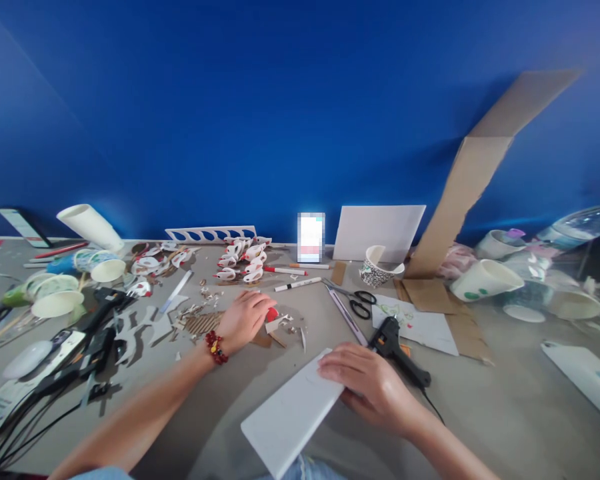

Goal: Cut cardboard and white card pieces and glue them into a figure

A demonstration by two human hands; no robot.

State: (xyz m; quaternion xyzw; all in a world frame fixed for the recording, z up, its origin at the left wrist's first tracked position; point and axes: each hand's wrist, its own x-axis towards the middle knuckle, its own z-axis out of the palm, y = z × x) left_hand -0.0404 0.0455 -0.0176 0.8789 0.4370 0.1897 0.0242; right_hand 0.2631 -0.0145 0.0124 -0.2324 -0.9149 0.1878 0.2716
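Note:
My right hand [375,387] grips a thin white board [290,407] by its right edge, with the fingers over its top face. The board is tilted above the table's near edge. My left hand [245,321] is palm down over scraps at mid-table, its fingers stretched forward and its thumb hidden. A small round red thing [271,314] shows by its fingertips; whether they touch it I cannot tell. Ridged brown cardboard [204,324] lies left of this hand. White scraps [280,323] lie to its right.
Beyond my right hand lie a black glue gun [393,340], scissors [361,305] and a cutter knife [347,313]. Small white-and-red cutouts [243,259] are grouped at the back. Power cables [45,390] and paper cups [57,297] crowd the left. A bent cardboard strip [460,193] leans on the blue wall.

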